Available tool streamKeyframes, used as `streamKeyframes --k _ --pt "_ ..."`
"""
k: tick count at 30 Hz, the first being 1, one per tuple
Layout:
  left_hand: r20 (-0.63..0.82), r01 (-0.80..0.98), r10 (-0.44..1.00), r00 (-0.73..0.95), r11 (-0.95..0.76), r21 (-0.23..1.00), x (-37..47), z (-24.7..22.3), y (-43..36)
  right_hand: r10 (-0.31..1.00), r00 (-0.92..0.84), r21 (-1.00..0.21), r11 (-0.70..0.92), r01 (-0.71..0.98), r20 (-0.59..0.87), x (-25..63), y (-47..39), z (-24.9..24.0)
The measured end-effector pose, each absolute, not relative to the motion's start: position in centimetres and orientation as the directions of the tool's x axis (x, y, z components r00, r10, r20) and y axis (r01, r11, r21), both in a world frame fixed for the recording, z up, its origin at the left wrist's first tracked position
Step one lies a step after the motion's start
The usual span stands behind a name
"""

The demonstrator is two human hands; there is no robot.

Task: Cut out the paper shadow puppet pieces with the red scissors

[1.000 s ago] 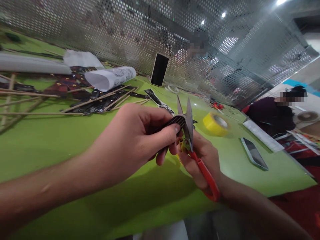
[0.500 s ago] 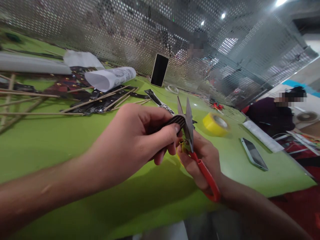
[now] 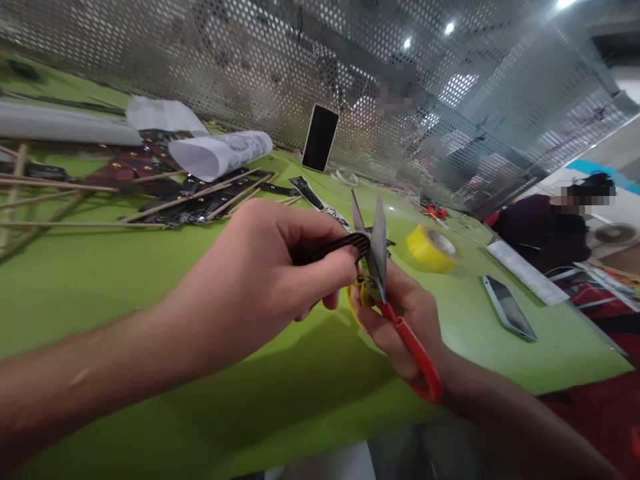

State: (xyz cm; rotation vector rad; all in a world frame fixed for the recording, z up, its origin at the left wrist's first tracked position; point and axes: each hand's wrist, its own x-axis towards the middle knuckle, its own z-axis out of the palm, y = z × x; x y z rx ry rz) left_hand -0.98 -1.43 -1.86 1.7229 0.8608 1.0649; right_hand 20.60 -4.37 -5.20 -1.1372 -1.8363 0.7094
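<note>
Pinching a dark ribbed strip (image 3: 336,245) between thumb and curled fingers, the left hand (image 3: 265,273) holds it level above the bright green tabletop (image 3: 125,287), its free end lying between the parted steel blades of the red-handled scissors (image 3: 380,280). The right hand (image 3: 405,320) is wrapped closed around the scissors' handles, blades pointing up and slightly spread. A yellow roll of tape (image 3: 431,248) sits near on the table, a silver phone (image 3: 509,308) beyond it, and thin wooden sticks (image 3: 80,213) lie well apart to the left.
</note>
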Motion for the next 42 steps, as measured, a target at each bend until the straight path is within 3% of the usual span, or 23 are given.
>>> streamKeyframes --k 7,22,42 --pt "0.238 0.062 0.872 0.428 -0.291 0.955 -1.0 -1.8 -1.5 0.940 -0.158 -0.839 0.341 0.424 0.303 20.6 -4.9 -5.4" --pt "0.231 0.056 0.870 0.436 -0.282 0.958 -1.1 -1.7 -1.2 0.936 -0.158 -0.788 0.349 0.507 0.313 20.8 -4.9 -5.0" --pt "0.272 0.113 0.871 0.410 -0.344 0.932 -1.6 -0.9 -1.1 0.771 -0.424 -0.581 0.637 0.507 0.475 21.7 -3.9 -4.7"
